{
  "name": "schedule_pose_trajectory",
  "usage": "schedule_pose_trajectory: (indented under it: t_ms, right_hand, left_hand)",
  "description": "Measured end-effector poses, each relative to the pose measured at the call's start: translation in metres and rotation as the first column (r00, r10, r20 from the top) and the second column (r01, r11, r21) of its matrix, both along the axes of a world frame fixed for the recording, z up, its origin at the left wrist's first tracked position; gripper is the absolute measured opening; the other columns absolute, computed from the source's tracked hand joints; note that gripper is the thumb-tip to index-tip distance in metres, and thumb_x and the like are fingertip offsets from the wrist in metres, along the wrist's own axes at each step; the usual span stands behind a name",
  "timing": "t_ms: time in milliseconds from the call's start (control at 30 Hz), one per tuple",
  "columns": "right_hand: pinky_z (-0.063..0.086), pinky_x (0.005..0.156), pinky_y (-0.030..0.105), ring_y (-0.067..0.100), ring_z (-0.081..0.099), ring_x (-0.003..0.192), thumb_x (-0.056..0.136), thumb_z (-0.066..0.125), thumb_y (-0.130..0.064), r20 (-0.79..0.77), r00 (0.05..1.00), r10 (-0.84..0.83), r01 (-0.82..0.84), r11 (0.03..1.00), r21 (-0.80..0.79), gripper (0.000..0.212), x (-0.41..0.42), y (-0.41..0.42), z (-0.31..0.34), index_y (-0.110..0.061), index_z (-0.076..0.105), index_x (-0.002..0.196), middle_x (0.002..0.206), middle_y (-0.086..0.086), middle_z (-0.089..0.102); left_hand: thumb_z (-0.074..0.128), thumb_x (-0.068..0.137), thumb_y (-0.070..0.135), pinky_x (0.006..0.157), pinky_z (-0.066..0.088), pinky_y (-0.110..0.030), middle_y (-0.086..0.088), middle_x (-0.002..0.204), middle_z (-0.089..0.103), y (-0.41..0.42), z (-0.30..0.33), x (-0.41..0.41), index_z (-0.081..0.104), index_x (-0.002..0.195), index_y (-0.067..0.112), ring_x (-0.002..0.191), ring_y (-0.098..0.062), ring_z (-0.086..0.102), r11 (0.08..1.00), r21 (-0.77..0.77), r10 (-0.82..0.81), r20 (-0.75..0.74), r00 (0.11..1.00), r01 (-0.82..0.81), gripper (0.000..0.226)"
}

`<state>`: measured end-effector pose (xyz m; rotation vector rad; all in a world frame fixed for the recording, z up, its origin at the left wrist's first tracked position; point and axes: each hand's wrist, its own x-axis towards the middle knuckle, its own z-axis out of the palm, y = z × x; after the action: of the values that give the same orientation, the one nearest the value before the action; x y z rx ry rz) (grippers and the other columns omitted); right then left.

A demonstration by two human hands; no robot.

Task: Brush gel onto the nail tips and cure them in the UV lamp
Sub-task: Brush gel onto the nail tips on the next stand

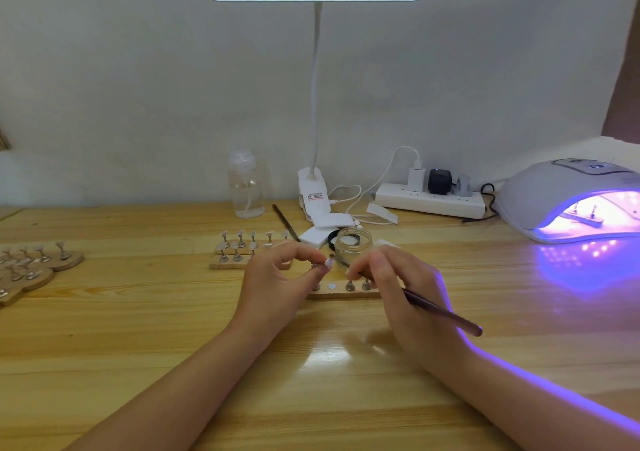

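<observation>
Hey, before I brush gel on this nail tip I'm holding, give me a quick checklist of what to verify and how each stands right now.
1. Nail tip held steady on its stand: ok, the left hand pinches it above the wooden strip.
2. Brush in hand: ok, the right hand grips it, bristles toward the tip.
3. Gel on the bristles: cannot tell, too small.
4. Gel jar open and near: ok, lid off, just behind the hands.
5. UV lamp on: ok, glowing purple.
6. Room in the lamp: not ok, a strip already sits inside.
</observation>
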<state>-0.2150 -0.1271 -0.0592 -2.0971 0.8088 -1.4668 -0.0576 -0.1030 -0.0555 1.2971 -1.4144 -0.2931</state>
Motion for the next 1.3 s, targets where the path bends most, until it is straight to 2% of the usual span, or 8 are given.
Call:
schedule_pose_trajectory:
  t_ms: [100,233,433,600,700,1100,1200,1300]
  right_hand:
    - [0.041,0.070,0.014,-0.002,0.058,0.067,0.089,0.032,-0.034,-0.002,1.000,0.026,-0.026,0.995,-0.091,0.044,0.0005,0.0009,-0.0014,-0.017,0.065,0.064,0.063,-0.010,0.064]
    - [0.047,0.068,0.026,0.005,0.060,0.070,0.088,0.033,-0.038,0.028,1.000,-0.015,0.016,0.999,-0.049,0.041,0.0007,-0.0013,-0.0012,-0.020,0.065,0.072,0.069,-0.010,0.065]
    - [0.042,0.070,0.016,-0.001,0.059,0.066,0.089,0.033,-0.034,0.012,1.000,0.025,-0.024,0.994,-0.107,0.044,0.0007,0.0007,-0.0016,-0.018,0.065,0.064,0.061,-0.008,0.064]
    - [0.046,0.069,0.023,0.007,0.059,0.075,0.086,0.032,-0.044,-0.034,0.999,-0.023,0.023,1.000,0.003,0.034,0.0016,0.0011,0.0006,-0.031,0.060,0.072,0.071,-0.012,0.063]
    - [0.044,0.069,0.015,0.001,0.060,0.069,0.088,0.032,-0.039,0.015,0.999,0.038,-0.038,0.999,-0.027,0.038,0.0010,0.0025,0.0001,-0.027,0.061,0.066,0.065,-0.007,0.065]
    - [0.047,0.064,0.018,0.005,0.063,0.069,0.085,0.034,-0.044,0.090,0.993,0.071,-0.077,0.994,0.072,0.038,-0.0001,0.0040,0.0021,-0.025,0.062,0.070,0.069,-0.006,0.067]
    - [0.041,0.063,0.009,-0.001,0.060,0.070,0.084,0.033,-0.047,0.047,0.998,0.046,-0.050,0.994,0.093,0.037,0.0003,0.0033,0.0040,-0.027,0.062,0.072,0.074,-0.013,0.066]
    - [0.048,0.066,0.018,0.003,0.063,0.069,0.085,0.034,-0.045,0.069,0.993,0.099,-0.104,0.991,0.080,0.039,0.0007,0.0043,0.0020,-0.025,0.063,0.069,0.070,-0.006,0.068]
  left_hand:
    - [0.077,0.069,0.013,0.080,0.040,-0.019,0.012,0.072,0.067,-0.0012,-0.0002,0.0005,0.066,0.064,0.031,0.083,-0.006,0.060,1.000,-0.003,0.002,0.001,1.000,-0.002,0.022]
    - [0.076,0.069,0.013,0.081,0.042,-0.024,0.010,0.073,0.067,-0.0013,0.0001,0.0000,0.066,0.066,0.030,0.083,-0.006,0.060,1.000,-0.012,0.008,0.018,1.000,-0.007,0.019]
    - [0.076,0.069,0.011,0.081,0.043,-0.028,0.010,0.074,0.067,-0.0011,-0.0003,0.0003,0.066,0.066,0.031,0.084,-0.009,0.061,1.000,-0.016,0.007,0.023,1.000,-0.006,0.022]
    - [0.076,0.069,0.013,0.080,0.042,-0.023,0.015,0.072,0.067,-0.0005,-0.0001,-0.0004,0.065,0.065,0.034,0.080,0.000,0.059,1.000,-0.022,0.015,0.029,0.999,-0.014,0.024]
    - [0.076,0.069,0.013,0.080,0.042,-0.021,0.017,0.075,0.067,-0.0003,0.0001,-0.0003,0.064,0.064,0.034,0.079,0.001,0.059,1.000,-0.019,0.017,0.027,0.999,-0.017,0.025]
    - [0.077,0.069,0.013,0.074,0.038,-0.005,0.023,0.075,0.066,-0.0012,-0.0008,0.0001,0.064,0.063,0.035,0.077,0.007,0.058,1.000,-0.009,0.027,0.020,0.999,-0.027,0.026]
    - [0.076,0.069,0.013,0.078,0.040,-0.010,0.022,0.075,0.066,-0.0003,-0.0003,-0.0005,0.064,0.063,0.035,0.075,0.007,0.058,1.000,-0.007,0.019,0.006,1.000,-0.019,0.026]
    - [0.076,0.069,0.012,0.080,0.041,-0.021,0.021,0.074,0.067,0.0004,0.0003,-0.0008,0.064,0.063,0.035,0.074,0.006,0.059,1.000,-0.002,0.013,-0.009,1.000,-0.013,0.026]
